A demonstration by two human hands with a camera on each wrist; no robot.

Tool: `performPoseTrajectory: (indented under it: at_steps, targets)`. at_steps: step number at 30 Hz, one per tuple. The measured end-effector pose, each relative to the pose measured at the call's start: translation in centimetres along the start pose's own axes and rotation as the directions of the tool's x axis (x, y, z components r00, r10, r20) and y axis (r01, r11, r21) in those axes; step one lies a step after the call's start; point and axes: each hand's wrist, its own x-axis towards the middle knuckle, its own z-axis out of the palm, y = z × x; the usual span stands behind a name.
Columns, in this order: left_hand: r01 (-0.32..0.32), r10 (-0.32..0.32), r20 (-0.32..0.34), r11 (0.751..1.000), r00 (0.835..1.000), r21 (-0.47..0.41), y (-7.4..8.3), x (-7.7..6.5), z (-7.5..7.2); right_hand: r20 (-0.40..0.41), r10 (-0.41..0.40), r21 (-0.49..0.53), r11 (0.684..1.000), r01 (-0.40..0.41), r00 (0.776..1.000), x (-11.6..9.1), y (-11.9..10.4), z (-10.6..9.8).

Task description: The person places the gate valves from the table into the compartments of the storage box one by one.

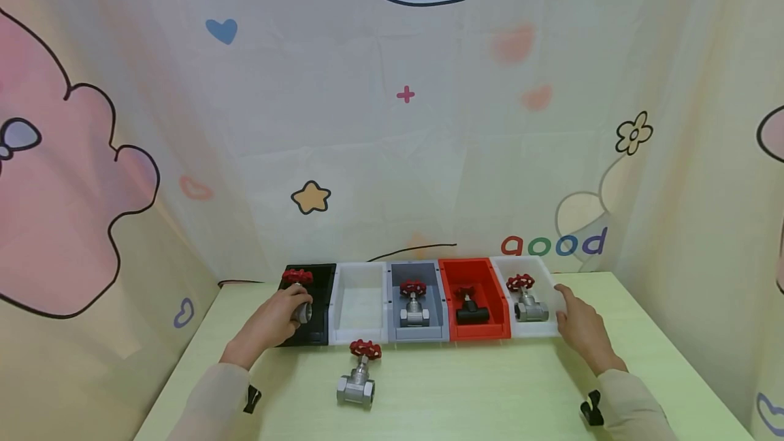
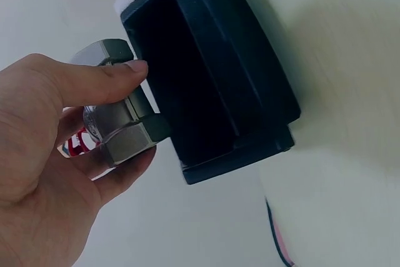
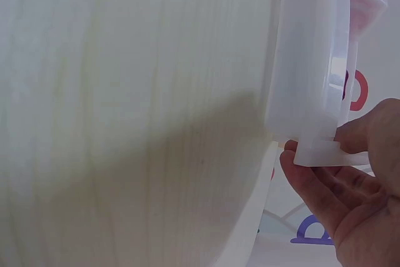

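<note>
My left hand [image 1: 273,320] grips a gate valve [image 2: 122,132], a silvery metal body with a red handwheel, over the black bin [image 2: 250,73] at the left end of the row. In the left wrist view the thumb lies across the valve body and fingers curl beneath it; the handwheel is mostly hidden behind the hand. At the opposite end, my right hand [image 1: 584,333] pinches the outer side wall of the translucent white bin [image 3: 300,60] between thumb and fingers. Inside that bin stands another silvery valve [image 1: 529,308] with a red handwheel.
Between the end bins sit a white bin [image 1: 361,297], a grey bin [image 1: 398,274] holding a silvery valve [image 1: 414,316], and a red bin [image 1: 480,274] holding a black-bodied valve [image 1: 471,312]. Another silvery valve [image 1: 356,388] stands on the table [image 1: 465,393] before the row. A printed curtain [image 1: 367,141] hangs behind.
</note>
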Motion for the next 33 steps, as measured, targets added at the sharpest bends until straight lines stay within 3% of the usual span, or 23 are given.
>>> performPoseTrajectory:
  at_steps: [9, 33]
  targets:
    - [0.011, -0.011, 0.006, 1.0, 1.0, 0.007, -0.8, 0.6, 1.1, 0.023, 0.027, 0.006, 1.0, -0.027, 0.999, 0.0, 0.0, 0.1]
    - [0.074, -0.073, 0.023, 0.997, 0.997, -0.008, -2.0, 2.3, 3.7, -0.013, -0.001, 0.012, 1.0, 0.001, 1.0, 0.1, 0.6, 0.7]
